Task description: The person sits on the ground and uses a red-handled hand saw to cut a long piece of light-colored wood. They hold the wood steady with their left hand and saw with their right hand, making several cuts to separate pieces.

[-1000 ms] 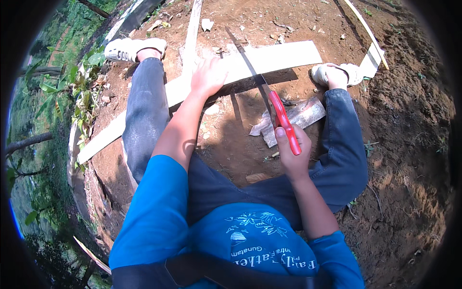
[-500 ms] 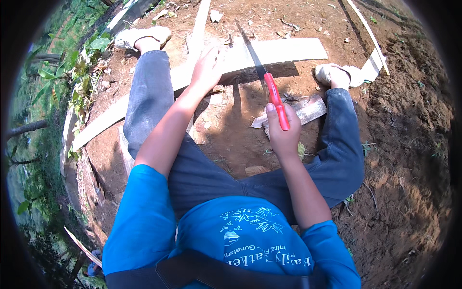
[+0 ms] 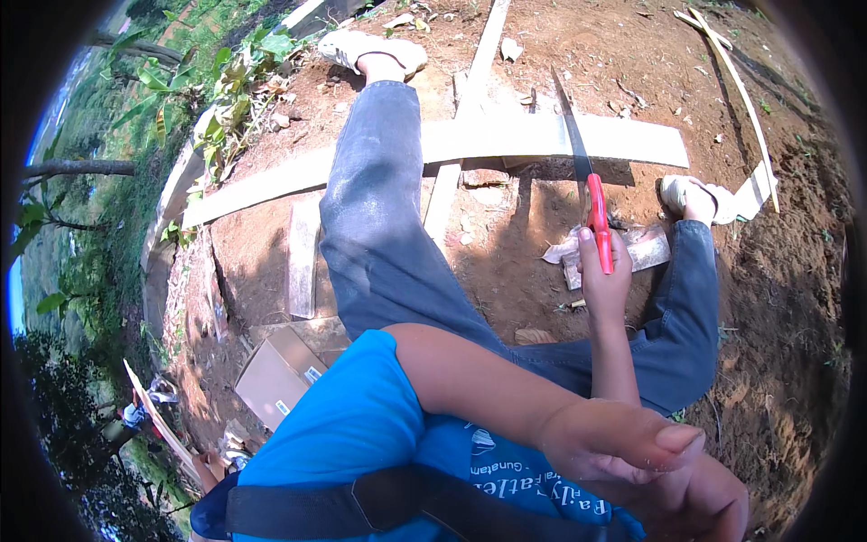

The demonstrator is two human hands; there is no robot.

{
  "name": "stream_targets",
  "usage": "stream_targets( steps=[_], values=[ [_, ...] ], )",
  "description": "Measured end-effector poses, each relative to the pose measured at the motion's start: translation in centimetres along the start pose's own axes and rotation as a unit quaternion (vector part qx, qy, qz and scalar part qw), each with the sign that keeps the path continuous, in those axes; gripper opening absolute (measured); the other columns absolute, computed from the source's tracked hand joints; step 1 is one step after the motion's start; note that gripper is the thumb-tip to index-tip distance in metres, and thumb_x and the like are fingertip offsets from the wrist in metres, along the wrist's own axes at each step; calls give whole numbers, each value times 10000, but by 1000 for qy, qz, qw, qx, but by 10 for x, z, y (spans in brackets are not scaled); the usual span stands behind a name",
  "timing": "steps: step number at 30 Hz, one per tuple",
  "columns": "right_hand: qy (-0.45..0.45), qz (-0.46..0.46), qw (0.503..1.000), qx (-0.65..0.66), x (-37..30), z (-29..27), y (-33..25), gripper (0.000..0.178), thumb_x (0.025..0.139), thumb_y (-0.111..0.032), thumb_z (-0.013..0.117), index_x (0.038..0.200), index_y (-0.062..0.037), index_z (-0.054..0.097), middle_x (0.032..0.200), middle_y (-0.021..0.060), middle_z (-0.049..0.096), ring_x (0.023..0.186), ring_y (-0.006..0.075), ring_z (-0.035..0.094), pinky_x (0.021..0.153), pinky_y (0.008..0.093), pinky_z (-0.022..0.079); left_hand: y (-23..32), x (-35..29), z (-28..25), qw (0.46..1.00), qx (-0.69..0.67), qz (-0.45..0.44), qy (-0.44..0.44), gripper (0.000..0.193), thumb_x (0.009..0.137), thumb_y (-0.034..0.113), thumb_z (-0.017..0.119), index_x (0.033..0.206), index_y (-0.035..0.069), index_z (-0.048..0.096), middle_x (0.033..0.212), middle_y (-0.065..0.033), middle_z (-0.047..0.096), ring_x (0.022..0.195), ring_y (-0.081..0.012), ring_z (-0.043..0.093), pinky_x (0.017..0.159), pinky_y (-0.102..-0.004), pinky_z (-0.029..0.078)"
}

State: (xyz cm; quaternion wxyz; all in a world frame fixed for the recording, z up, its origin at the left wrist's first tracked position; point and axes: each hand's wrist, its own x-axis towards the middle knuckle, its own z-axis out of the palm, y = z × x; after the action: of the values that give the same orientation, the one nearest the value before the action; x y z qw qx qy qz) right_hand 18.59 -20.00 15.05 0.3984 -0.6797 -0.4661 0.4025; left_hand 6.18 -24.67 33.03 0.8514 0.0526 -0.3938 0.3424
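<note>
My right hand [image 3: 605,275] is closed around the red handle of a handsaw [image 3: 573,135], its thumb along the grip. The dark tapered blade points away from me and crosses over a long pale wooden board [image 3: 506,137]; whether it touches the wood I cannot tell. That board lies crosswise on the ground, passing my left leg. My left hand [image 3: 646,461] is close to the camera at the lower right, in front of my chest. Its thumb stands apart from partly curled fingers, and nothing shows in it.
A narrow pale strip [image 3: 483,54] lies lengthwise under the board. Short wood offcuts [image 3: 646,250] sit near my right foot, and a thin curved strip [image 3: 741,90] lies farther right. A cardboard box [image 3: 278,378] stands at left; another person's dark blue clothing [image 3: 210,508] shows beyond.
My left hand has left the board and swung back across my body to the lower right. The view has shifted left, bringing the box into sight. The saw stays in my right hand.
</note>
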Motion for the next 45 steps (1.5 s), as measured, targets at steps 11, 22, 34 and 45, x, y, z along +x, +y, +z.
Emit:
stream_targets(
  steps=[11, 22, 34, 45],
  values=[
    [26, 13, 998, 47, 10, -8, -6, 230, 965, -214, 725, 875, -55, 585, 701, -2, 617, 598, 27, 539, 536, 215, 414, -14, -8, -9, 970, -152, -139, -130, 1053, 805, 899, 481, 1125, -101, 565, 975, -114, 623, 795, -203, 601, 682, -298, 445],
    [48, 8, 989, 141, 10, -18, 6, 526, 980, -83, 650, 1456, 21, 454, 1067, 93, 667, 782, 112, 682, 695, 262, 563, 94, -9, -66, 910, 399, -109, -10, 817, 945, 802, 371, 697, 40, 534, 715, -54, 535, 630, -215, 521, 652, -332, 443],
    [-38, -135, 982, -127, 15, 2, -10, 608, 961, -122, 637, 1513, 26, 430, 1271, 215, 661, 1079, 182, 663, 939, 299, 508, 276, -143, -342, 19, 924, -131, 358, 379, 952, 342, 562, 1260, 134, 636, 1260, -93, 658, 1283, -277, 536, 1106, -478, 376],
    [-27, -51, 992, -116, -85, -39, -39, 617, 966, -78, 620, 1541, -4, 407, 1203, 144, 682, 971, 124, 643, 859, 282, 513, 276, -144, -334, 15, 907, -178, 382, 331, 967, 333, 525, 1205, 133, 639, 1284, -97, 648, 1298, -280, 532, 1120, -483, 355]
  ],
)
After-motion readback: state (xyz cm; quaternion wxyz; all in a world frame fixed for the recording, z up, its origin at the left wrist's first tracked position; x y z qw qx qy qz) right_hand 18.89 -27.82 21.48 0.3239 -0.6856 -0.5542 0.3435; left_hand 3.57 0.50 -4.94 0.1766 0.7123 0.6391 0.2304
